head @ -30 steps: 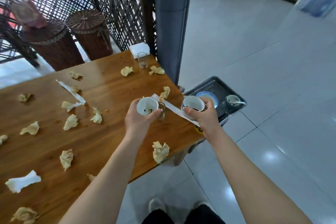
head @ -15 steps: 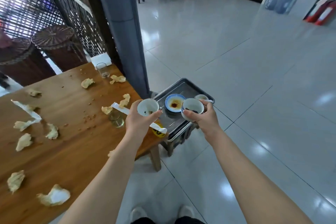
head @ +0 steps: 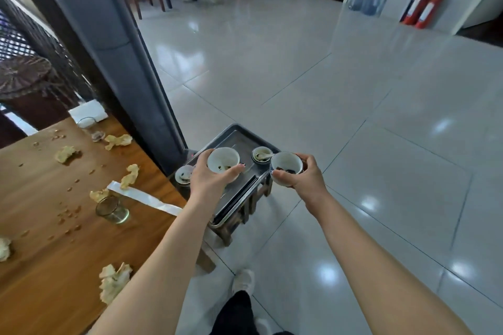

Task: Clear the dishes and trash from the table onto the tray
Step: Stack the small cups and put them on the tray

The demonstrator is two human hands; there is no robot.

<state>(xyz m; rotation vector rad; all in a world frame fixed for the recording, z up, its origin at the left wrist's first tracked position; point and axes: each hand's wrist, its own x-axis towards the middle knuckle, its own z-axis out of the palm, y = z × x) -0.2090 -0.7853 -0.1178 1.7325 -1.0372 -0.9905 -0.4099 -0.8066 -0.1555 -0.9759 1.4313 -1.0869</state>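
In the lower left of the frame, the brown wooden table [head: 40,212] carries crumpled yellowish paper napkins [head: 66,154], a short clear drinking glass [head: 112,209] and a long white paper strip [head: 147,200], all yet to be cleared. Just past the table's end, a grey rectangular metal tray [head: 241,140] sits on a low wooden stool [head: 231,228], with a small white stained dish [head: 183,174] at its left edge. At centre, the left hand [head: 211,181] grips a white ceramic bowl holding dark scraps [head: 223,162] above the tray, fingers [head: 202,156] curled round its far wall, thumb on the near rim. Behind it lies a small white dish with a spoon [head: 262,155]. Right of centre, the right hand [head: 306,179] clasps a second white scrap-filled bowl [head: 285,164] likewise, over the tray's right edge. To land both well, keep the bowls level, bring the right one inward over bare metal, lower each clear of the dishes, and let go only once the base rests flat.
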